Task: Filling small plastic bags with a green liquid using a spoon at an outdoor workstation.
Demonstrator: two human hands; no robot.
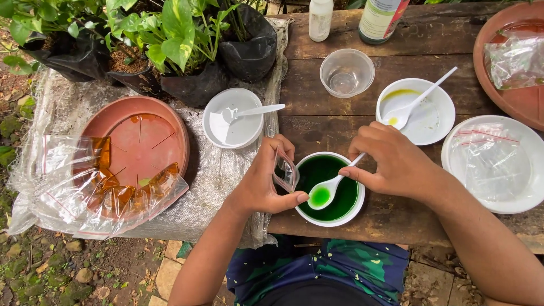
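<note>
Left hand (262,184) pinches a small clear plastic bag (285,171) open beside the white bowl of green liquid (335,204) at the bench's (317,122) front edge. Right hand (391,161) grips a white spoon (325,192) holding green liquid over that bowl. Clear zip bags with amber liquid (122,195) lie on a terracotta saucer (144,133), left; a white bottle (320,18) and a label-wrapped green bottle (381,20) stand at the far edge.

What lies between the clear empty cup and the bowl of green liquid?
In the head view, only bare wooden table lies between the clear cup and the green-liquid bowl.
</note>
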